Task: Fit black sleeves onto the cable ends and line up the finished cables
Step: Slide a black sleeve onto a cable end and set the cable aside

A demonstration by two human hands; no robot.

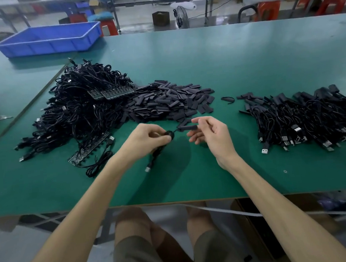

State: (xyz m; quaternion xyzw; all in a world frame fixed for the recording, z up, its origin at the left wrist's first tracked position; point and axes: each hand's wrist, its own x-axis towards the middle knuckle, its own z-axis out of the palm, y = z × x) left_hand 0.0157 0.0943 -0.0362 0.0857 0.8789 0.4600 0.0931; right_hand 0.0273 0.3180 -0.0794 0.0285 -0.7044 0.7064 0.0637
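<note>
- Left hand (pixel 146 140) over the near middle of the worktop (pixel 234 61), fingers (pixel 160 139) and thumb clamped on a coiled cable (pixel 169 134).
- Coil pinched right at the fingertips, on the side facing the other hand. Rest of the cable hanging below the palm, with its plug (pixel 147 169) low over the worktop; touching or not, cannot tell.
- Right hand (pixel 213 136) just beside the left but apart from it, palm turned inward.
- Sleeve (pixel 188 127) in the gap between the two hands, lying roughly level. Right end pinched between the right index finger (pixel 200 119) and thumb, remaining fingers loosely curled beneath.
- Left end of the sleeve pointing at the left fingertips, joined to the coil by a short run of cable. Cable end already inside or only at the mouth, cannot tell.
- Sleeve pile (pixel 166 102) behind the hands, nearest pieces just beyond the held sleeve.
- Tangled cable heap (pixel 78 110) to the left, touching the sleeve pile. Board strips on top (pixel 112 93) and at the near edge (pixel 87 150).
- One loose cable (pixel 100 158) near the left forearm, USB plug upward.
- Finished cables (pixel 306 117) on the right, well apart from the hands. Plugs toward the near edge, sleeved ends toward the far side.
- Blue bin (pixel 49 40) at the far left of the worktop.
</note>
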